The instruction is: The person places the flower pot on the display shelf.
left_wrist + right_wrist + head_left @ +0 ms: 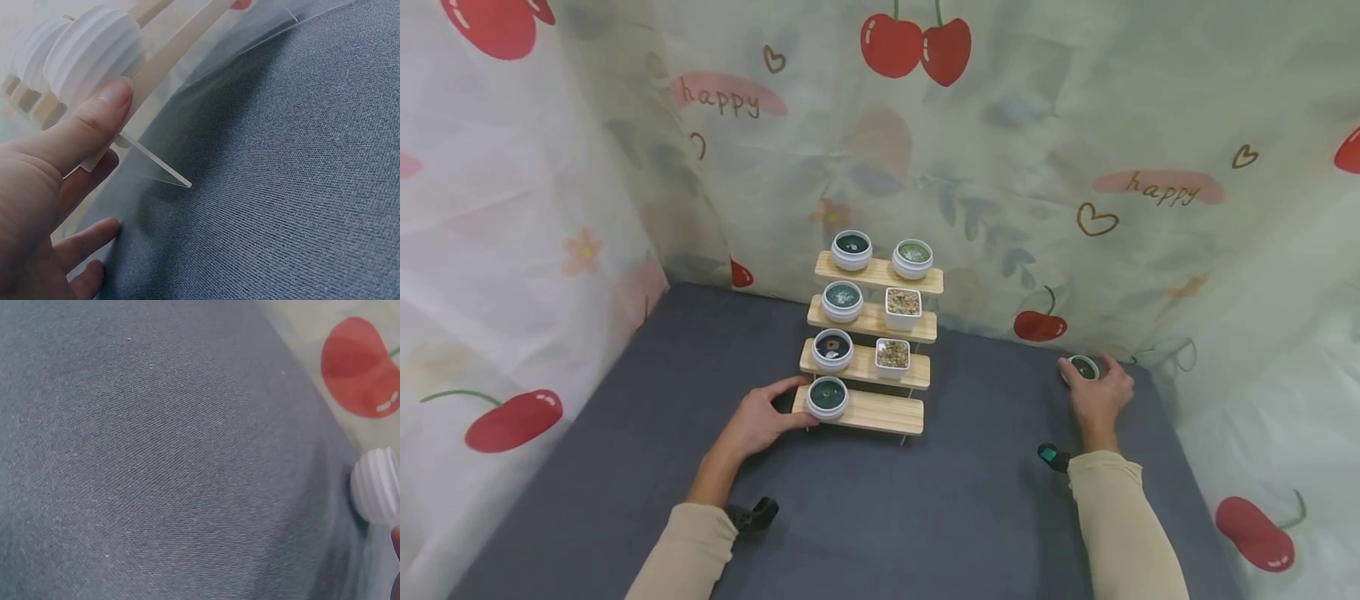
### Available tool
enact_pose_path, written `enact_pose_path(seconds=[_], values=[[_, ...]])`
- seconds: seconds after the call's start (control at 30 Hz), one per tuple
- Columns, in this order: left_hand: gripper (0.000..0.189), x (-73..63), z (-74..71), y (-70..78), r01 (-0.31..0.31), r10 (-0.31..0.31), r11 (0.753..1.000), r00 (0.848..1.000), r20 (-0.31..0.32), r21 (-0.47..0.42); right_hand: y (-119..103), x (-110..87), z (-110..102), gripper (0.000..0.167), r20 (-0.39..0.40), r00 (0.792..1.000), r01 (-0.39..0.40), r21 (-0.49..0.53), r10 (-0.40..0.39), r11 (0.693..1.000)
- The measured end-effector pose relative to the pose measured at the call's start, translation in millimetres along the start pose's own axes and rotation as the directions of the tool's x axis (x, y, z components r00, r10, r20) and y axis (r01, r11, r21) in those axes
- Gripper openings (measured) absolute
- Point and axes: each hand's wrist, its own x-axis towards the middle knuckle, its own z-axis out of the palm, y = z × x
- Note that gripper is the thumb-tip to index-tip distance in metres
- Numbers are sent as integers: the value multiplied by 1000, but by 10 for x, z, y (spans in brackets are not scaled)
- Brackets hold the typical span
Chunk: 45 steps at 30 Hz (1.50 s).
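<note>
My left hand (760,421) pinches the left end of the lowest board of a tiered wooden display stand (883,412). In the left wrist view the thumb (94,122) lies on top of the board, beside a ribbed white bowl, with a finger beneath it. That bowl (827,398) has a dark green inside. Far to the right, my right hand (1099,404) holds another small round white bowl (1083,367) near the table's back edge, thumb on one side and fingers on the other. The right wrist view catches only this bowl's ribbed side (376,486) and a bit of finger.
Higher tiers carry round white bowls, such as a green one (913,259), and two square white dishes (903,307) with speckled, grainy-looking contents. Clear legs (156,159) support the stand on the dark grey tabletop (970,500). Printed cloth (1000,167) hangs behind and at both sides.
</note>
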Motion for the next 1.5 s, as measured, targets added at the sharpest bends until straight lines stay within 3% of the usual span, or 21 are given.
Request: enact_pose_path(seconds=[0.43,0.73,1.03,1.5], values=[[79,29,-29,33,-2,2,1000,1000,-2,7,157,32,65,91,30,985,-169,48,167,984],[77,9,-29,20,-9,10,1000,1000,-6,20,221,54,61,90,57,989,-139,69,135,988],[77,20,-33,10,-20,20,1000,1000,-6,6,230,81,81,77,34,996,-89,60,87,994],[77,6,4,-13,2,-2,1000,1000,-12,7,267,116,159,71,49,988,-154,108,149,982]])
